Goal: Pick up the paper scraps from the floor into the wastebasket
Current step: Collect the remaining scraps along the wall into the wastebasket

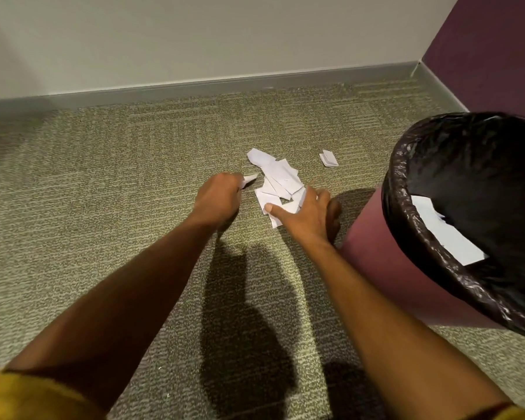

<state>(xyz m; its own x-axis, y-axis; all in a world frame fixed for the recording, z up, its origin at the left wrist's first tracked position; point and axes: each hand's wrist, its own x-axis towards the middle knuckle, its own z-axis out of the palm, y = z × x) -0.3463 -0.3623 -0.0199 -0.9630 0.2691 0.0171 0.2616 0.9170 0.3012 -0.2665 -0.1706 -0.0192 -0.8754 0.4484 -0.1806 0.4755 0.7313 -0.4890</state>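
Scraps (278, 180) — white, flat, overlapping on carpet (134, 165)

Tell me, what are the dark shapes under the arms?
Head view: they are shadows of the arms on the carpet, lit from above; head view too, the wastebasket liner glints with glare and the wide lens slightly bends the baseboard.

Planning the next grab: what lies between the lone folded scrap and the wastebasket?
Only bare carpet lies between the lone folded scrap and the wastebasket, as the head view shows.
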